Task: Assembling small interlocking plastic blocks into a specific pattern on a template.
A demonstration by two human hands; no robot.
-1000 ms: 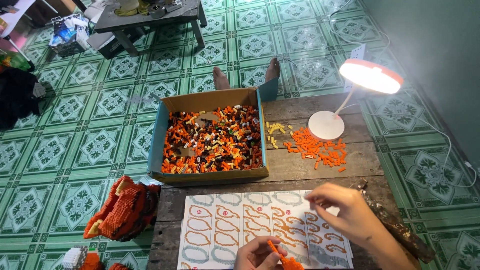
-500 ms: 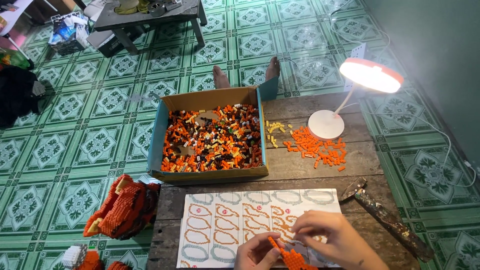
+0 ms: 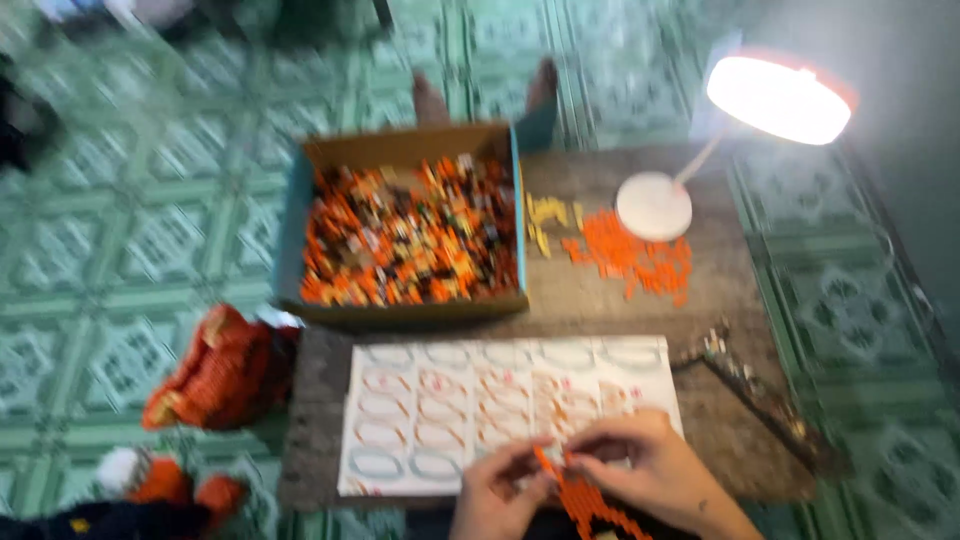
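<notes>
Two hands meet over the sheet of oval outlines (image 3: pixel 470 415) at the table's near edge. Left hand (image 3: pixel 495 495) and right hand (image 3: pixel 650 470) both pinch an orange beaded piece (image 3: pixel 580 500), fingertips closed on it.

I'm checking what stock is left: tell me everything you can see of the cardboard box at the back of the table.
The cardboard box is open-topped, shallow and rectangular, brown inside with blue-green outer sides. It sits flat at the back left of the wooden table, its left part overhanging the table's edge above the tiled floor. It is nearly full of small pieces, mostly orange with some dark and pale ones. The picture is blurred, so their shapes are unclear. Neither hand touches it.
</notes>
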